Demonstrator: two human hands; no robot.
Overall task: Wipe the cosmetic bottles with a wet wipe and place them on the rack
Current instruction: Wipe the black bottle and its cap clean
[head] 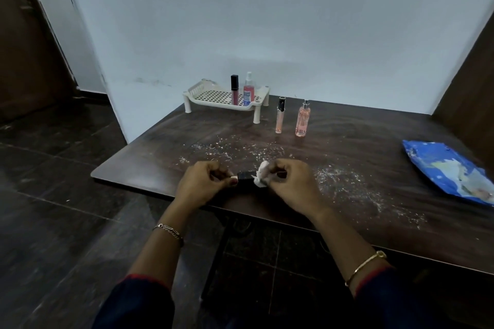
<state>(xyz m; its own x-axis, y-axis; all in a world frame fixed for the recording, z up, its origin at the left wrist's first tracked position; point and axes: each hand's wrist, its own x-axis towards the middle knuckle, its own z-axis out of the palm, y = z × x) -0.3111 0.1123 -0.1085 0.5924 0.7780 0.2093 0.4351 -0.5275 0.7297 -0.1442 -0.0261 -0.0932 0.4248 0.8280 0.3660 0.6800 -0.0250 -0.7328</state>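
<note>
Bottle in hand: small dark bottle [245,176], held roughly level between both hands, just above the near edge of the table [347,157].
Left hand: left hand [203,184] has its fingers curled, pinching the bottle's left end.
Right hand: right hand [291,187] grips a crumpled white wet wipe [260,174] with curled fingers, the wipe pressed against the bottle's right end.
Rack: white slotted rack [205,95] stands on short legs at the far edge of the table, by the pale wall [267,21].
On the rack: dark-capped red tube [234,89] and pink spray bottle [249,91], both upright, just beside each other at the rack's right side.
On the table: slim black-capped tube [280,116] and taller peach spray bottle [302,121] stand upright to the right of the rack, near each other but apart.
Wipe pack: blue pack [449,171] lies flat at the table's right side, well apart from the hands.
Surface: white crumbs [344,181] are scattered over the dark tabletop, around and beyond the hands.
Wrists: chain bracelet [169,231] on the left, gold bangle [365,266] on the right; dark sleeves with red trim.
Floor: dark tiles [53,195].
</note>
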